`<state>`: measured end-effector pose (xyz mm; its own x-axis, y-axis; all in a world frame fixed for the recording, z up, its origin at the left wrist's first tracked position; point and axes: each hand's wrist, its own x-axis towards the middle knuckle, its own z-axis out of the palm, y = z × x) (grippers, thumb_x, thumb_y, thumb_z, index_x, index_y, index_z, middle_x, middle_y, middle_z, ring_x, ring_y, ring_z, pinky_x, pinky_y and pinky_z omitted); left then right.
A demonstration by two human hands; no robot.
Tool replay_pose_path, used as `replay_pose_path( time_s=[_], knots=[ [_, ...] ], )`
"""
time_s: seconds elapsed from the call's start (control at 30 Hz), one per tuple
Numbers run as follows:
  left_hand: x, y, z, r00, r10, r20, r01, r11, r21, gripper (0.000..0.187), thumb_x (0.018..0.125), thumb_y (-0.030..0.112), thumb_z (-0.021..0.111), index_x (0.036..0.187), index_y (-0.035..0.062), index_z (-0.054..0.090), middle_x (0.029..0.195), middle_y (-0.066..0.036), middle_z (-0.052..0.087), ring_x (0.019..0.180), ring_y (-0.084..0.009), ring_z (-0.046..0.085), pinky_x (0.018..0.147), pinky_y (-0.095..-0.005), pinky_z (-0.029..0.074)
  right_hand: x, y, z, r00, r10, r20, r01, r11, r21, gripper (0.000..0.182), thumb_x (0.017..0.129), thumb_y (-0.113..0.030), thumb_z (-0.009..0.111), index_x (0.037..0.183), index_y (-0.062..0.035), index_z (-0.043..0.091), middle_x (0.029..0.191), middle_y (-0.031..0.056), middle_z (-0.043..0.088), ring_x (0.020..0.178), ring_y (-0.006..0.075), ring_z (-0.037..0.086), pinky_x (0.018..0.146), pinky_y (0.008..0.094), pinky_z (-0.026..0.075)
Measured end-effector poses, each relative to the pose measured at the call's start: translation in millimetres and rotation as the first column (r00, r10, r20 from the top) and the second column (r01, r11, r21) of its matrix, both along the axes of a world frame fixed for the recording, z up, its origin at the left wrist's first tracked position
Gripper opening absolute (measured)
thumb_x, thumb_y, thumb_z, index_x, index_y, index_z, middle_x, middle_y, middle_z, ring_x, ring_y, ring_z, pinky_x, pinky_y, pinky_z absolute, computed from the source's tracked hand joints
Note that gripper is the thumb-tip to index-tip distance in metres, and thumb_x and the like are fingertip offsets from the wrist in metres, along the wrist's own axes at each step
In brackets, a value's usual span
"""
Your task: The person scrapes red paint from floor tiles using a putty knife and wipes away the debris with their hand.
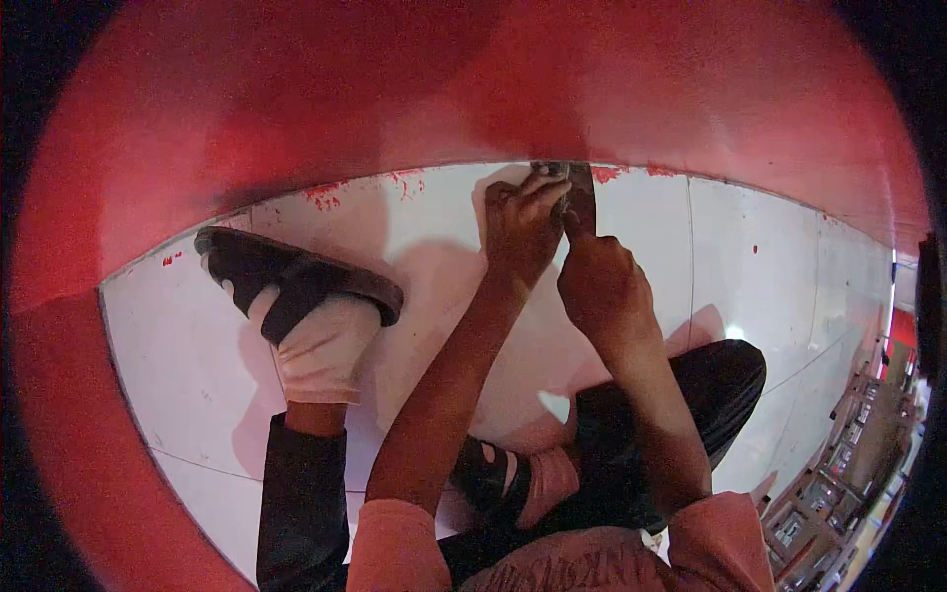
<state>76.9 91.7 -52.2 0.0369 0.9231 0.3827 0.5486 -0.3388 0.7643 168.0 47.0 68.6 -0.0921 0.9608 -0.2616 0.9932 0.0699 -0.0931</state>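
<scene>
Head view: my left hand [523, 225] and right hand [604, 286] work close together at the foot of the red wall [473, 89].
My left fingers are bent beside a dark strip [584, 202] at the wall's lower edge; my right hand is mostly curled, its index finger reaching up to the strip. Something thin and shiny shows between my fingertips, too small to make out, and I cannot tell whether either hand grips it. The strip lies on the white floor [631, 237], just beside red marks [609, 174] along the wall. My left foot, in a dark sandal [296, 271] and pale sock [326, 345], is well apart from my hands; my right leg [725, 395] is folded.
</scene>
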Motion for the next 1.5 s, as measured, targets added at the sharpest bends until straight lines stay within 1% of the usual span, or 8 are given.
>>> replay_pose_path(
  time_s=[0.17, 0.5, 0.63, 0.77, 0.93, 1.03, 1.2, 1.5],
  knots=[
    [-6, 7, 6, 0.997, -0.075, 0.030, 0.077, 0.994, -0.080, 0.032, 0.075, 0.024, 0.062, 0.103, 0.0090, 0.069, 0.110, -0.008, 0.067, 0.105, -0.0256, 0.058, 0.091, -0.0368, 0.038, 0, 3, -6, 0.999, 0.040, 0.018, -0.039, 0.998, -0.047, 0.040, 0.084, -0.011, 0.051, 0.122, 0.0005, 0.049, 0.076, 0.0214, 0.061, 0.072, 0.0381, 0.065, 0.063, 0.0446, 0.055],
    [-3, 4, 7, 0.997, 0.001, -0.075, 0.001, 1.000, 0.022, 0.028, 0.071, 0.009, 0.065, 0.098, 0.0097, 0.069, 0.107, -0.006, 0.067, 0.096, -0.0239, 0.062, 0.081, -0.0387, 0.044, 6, -31, 17, 0.952, -0.083, -0.294, 0.076, 0.997, -0.034, 0.073, 0.072, 0.007, 0.054, 0.140, -0.0119, 0.034, 0.130, 0.0244, 0.037, 0.083, 0.0431, 0.062, 0.072, 0.0492, 0.055],
    [-4, 6, 3, 1.000, -0.020, -0.008, 0.021, 0.998, 0.053, 0.030, 0.068, 0.006, 0.069, 0.097, 0.0083, 0.069, 0.102, -0.007, 0.067, 0.084, -0.0287, 0.061, 0.081, -0.0390, 0.044, 28, -35, -5, 0.864, 0.212, -0.457, -0.076, 0.952, 0.298, 0.051, 0.076, 0.006, 0.056, 0.126, -0.0030, 0.050, 0.115, 0.0202, 0.054, 0.081, 0.0359, 0.064, 0.069, 0.0409, 0.057],
    [-6, 4, 6, 0.999, -0.050, -0.002, 0.050, 0.997, 0.060, 0.031, 0.067, 0.006, 0.072, 0.098, 0.0072, 0.069, 0.106, -0.007, 0.067, 0.086, -0.0287, 0.061, 0.084, -0.0388, 0.044, 40, -45, -23, 0.710, 0.153, -0.687, 0.108, 0.941, 0.322, 0.040, 0.076, 0.005, 0.061, 0.116, -0.0028, 0.059, 0.118, 0.0189, 0.056, 0.088, 0.0324, 0.064, 0.074, 0.0367, 0.056],
    [-14, 4, 9, 0.991, -0.127, -0.052, 0.128, 0.992, 0.019, 0.030, 0.073, 0.008, 0.070, 0.103, 0.0059, 0.068, 0.112, -0.007, 0.065, 0.102, -0.0231, 0.061, 0.085, -0.0387, 0.044, 43, -38, -18, 0.838, 0.337, -0.430, -0.092, 0.863, 0.496, 0.025, 0.067, -0.002, 0.070, 0.092, -0.0082, 0.067, 0.105, 0.0084, 0.065, 0.111, 0.0331, 0.055, 0.081, 0.0394, 0.046],
    [-19, -1, 16, 0.982, -0.147, -0.120, 0.145, 0.989, -0.022, 0.036, 0.072, 0.011, 0.072, 0.107, 0.0063, 0.067, 0.116, -0.007, 0.063, 0.104, -0.0236, 0.060, 0.085, -0.0390, 0.045, 48, -25, -27, 0.647, 0.433, -0.627, -0.072, 0.854, 0.515, 0.017, 0.066, -0.005, 0.069, 0.083, -0.0080, 0.065, 0.103, 0.0080, 0.066, 0.115, 0.0370, 0.051, 0.088, 0.0446, 0.045],
    [-25, 2, 15, 0.981, -0.192, -0.040, 0.191, 0.981, -0.042, 0.044, 0.066, 0.016, 0.078, 0.108, 0.0072, 0.067, 0.116, -0.006, 0.063, 0.102, -0.0255, 0.061, 0.087, -0.0372, 0.047, 27, -16, -32, 0.369, 0.439, -0.819, -0.030, 0.886, 0.462, 0.012, 0.060, -0.004, 0.067, 0.067, -0.0065, 0.056, 0.074, 0.0080, 0.058, 0.090, 0.0312, 0.063, 0.098, 0.0503, 0.042],
    [-22, 4, 12, 0.979, -0.183, 0.087, 0.186, 0.982, -0.039, 0.043, 0.067, 0.013, 0.079, 0.108, 0.0093, 0.068, 0.116, -0.010, 0.065, 0.110, -0.0252, 0.061, 0.094, -0.0348, 0.048, 21, -5, -23, 0.267, 0.418, -0.868, 0.026, 0.897, 0.441, 0.013, 0.059, -0.001, 0.061, 0.062, -0.0069, 0.050, 0.066, 0.0085, 0.049, 0.069, 0.0278, 0.051, 0.069, 0.0377, 0.043]
  ],
)
